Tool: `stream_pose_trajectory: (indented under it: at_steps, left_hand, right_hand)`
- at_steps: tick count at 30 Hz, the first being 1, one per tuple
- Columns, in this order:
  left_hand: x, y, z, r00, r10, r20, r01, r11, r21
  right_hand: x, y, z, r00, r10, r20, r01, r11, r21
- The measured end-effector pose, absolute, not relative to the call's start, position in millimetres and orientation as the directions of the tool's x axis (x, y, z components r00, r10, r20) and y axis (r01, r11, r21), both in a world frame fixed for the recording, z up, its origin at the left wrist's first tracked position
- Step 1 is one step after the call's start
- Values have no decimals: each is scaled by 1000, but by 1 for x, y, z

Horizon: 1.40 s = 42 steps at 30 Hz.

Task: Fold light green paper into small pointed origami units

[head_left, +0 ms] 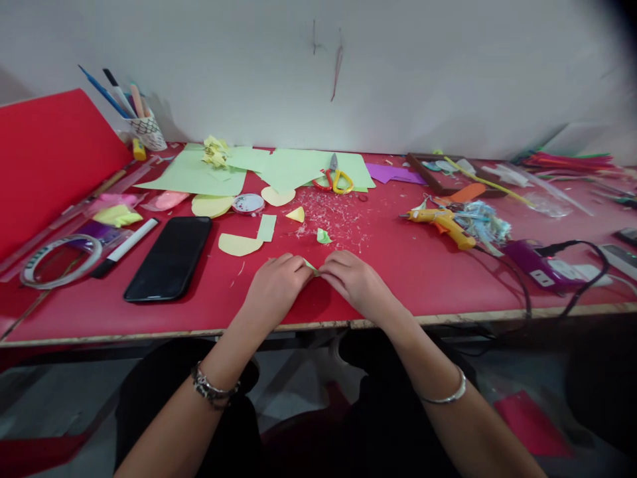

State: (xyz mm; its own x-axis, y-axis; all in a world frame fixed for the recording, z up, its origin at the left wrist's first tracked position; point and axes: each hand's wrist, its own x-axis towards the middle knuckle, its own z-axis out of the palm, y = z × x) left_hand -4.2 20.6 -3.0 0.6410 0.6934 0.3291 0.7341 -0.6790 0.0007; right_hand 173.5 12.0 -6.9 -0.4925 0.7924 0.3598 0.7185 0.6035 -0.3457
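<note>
Paper piece (309, 264) green; tabletop (438, 282) red; cup (150, 132) lattice-patterned.

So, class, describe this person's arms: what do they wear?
No sleeves or gloves show. The left arm has dark and silvery bracelets, chunky and textured; the right arm has one smooth, slim silver bangle.

From my distant seat, I have the left hand (277, 285) and right hand (357, 284) close together just inside the middle of the desk (448, 289)'s near edge, backs turned upward. The fingers (293, 263) of each are curled and pinched, fingertips nearly meeting. My left forearm (231, 352) and right forearm (423, 362) cross that edge, converging toward the hands.
</note>
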Motion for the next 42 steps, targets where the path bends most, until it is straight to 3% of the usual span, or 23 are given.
stream_pose_trajectory:
  at_steps: [5,13,16,19,26,35,42]
  left_hand:
    - [-3,22,-1,642,700,314,742,-670,-23]
    - [-6,25,-2,600,754,267,706,-656,265]
    - [-6,26,-1,600,755,264,687,-655,314]
    - [-4,25,0,602,755,259,714,-655,249]
    - [-1,22,3,713,669,207,695,-714,-86]
    - [-5,24,1,717,665,210,680,-733,1]
    - [-4,26,-1,658,700,276,728,-686,3]
  right_hand:
    - [174,13,-8,-501,788,357,703,611,-364]
    - [168,15,-3,-511,807,296,757,585,-291]
    - [167,20,-6,-507,815,280,770,574,-277]
    - [168,23,-8,-514,813,273,757,580,-303]
    - [171,24,-7,-527,801,283,725,598,-342]
    - [173,17,-6,-543,775,324,690,631,-354]
    - [167,20,-1,-524,807,272,755,589,-290]
